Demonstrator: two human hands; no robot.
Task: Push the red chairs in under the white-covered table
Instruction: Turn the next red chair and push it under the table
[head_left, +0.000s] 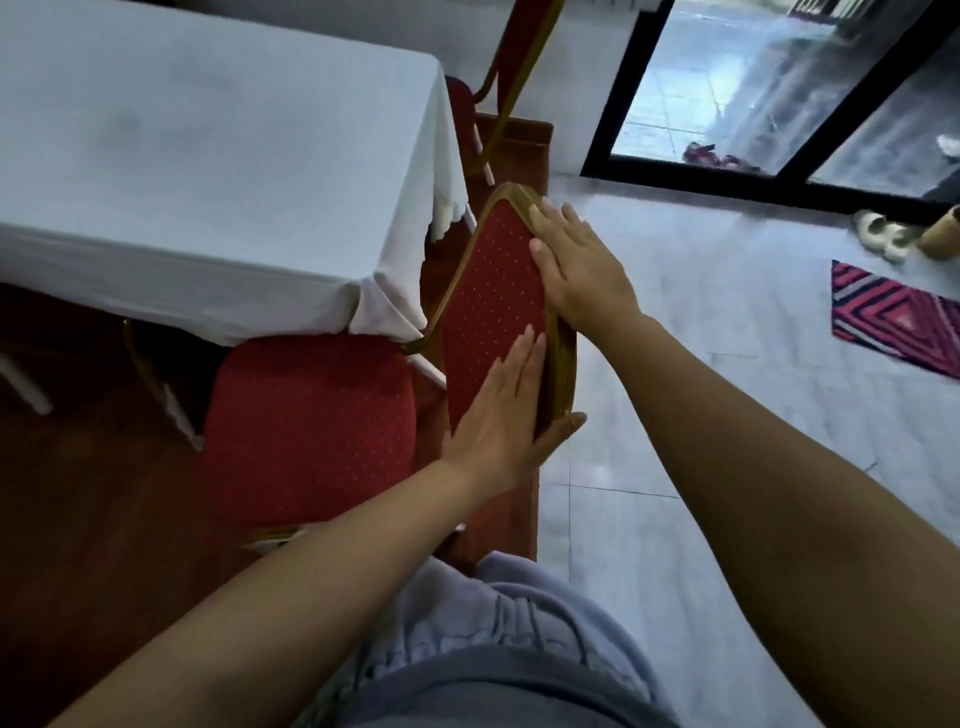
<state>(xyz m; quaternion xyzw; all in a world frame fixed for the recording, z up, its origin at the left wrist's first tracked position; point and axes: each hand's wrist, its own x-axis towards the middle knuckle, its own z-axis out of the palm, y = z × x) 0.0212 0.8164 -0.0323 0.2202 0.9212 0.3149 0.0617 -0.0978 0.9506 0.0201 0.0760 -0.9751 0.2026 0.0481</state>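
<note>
A red chair (311, 415) with a gold frame stands at the near right corner of the white-covered table (208, 156). Its seat pokes partly under the hanging cloth. Its dotted red backrest (493, 301) rises in front of me. My left hand (498, 421) clasps the near end of the backrest, fingers flat on the padding and thumb behind the frame. My right hand (576, 265) grips the far top edge of the same backrest. A second red chair (498, 78) stands further along the table's right side.
Dark red carpet (78, 493) lies under the table; pale floor tiles (727, 389) spread to the right. A patterned mat (893, 317), pale slippers (883, 234) and a black-framed glass door (727, 104) sit at the far right.
</note>
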